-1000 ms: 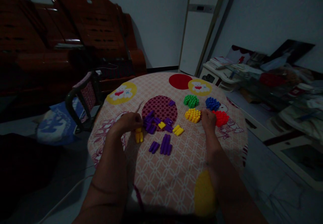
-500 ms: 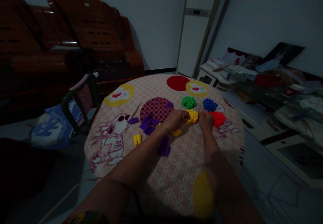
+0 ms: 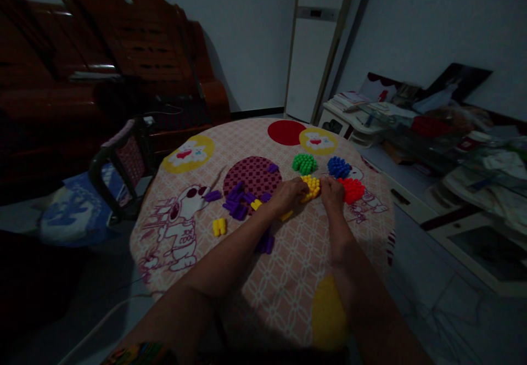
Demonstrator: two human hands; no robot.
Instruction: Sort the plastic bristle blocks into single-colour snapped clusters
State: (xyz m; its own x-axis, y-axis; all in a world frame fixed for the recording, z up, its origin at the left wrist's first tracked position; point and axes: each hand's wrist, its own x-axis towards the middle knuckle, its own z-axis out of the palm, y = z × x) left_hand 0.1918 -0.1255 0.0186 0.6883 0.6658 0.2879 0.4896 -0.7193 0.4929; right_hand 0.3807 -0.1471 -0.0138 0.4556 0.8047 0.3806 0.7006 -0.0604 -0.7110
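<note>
A cluster of yellow plastic building pieces (image 3: 312, 187) with knobbly tops stands between my hands on the round table. My left hand (image 3: 289, 196) is closed at its left side, with the fingertips on the yellow pieces. Curled close against the cluster's right side is my right hand (image 3: 332, 192); what its fingers hold, if anything, is hidden. Just right of that hand sits a red cluster (image 3: 352, 190). Behind it are a blue cluster (image 3: 339, 167) and a green one (image 3: 304, 163). Loose purple pieces (image 3: 236, 202) lie left of my left forearm, partly hidden by it.
A yellow pair of pieces (image 3: 219, 226) lies at the left on the patterned tablecloth (image 3: 284, 277). A folding chair (image 3: 119, 167) stands left of the table, before a wooden sofa (image 3: 144, 52). A cluttered low cabinet (image 3: 411, 200) runs along the right.
The view has shifted slightly, so everything sits a little further left. Both hands stay by the yellow cluster with their fingers closed. The coloured clusters keep their places on the table.
</note>
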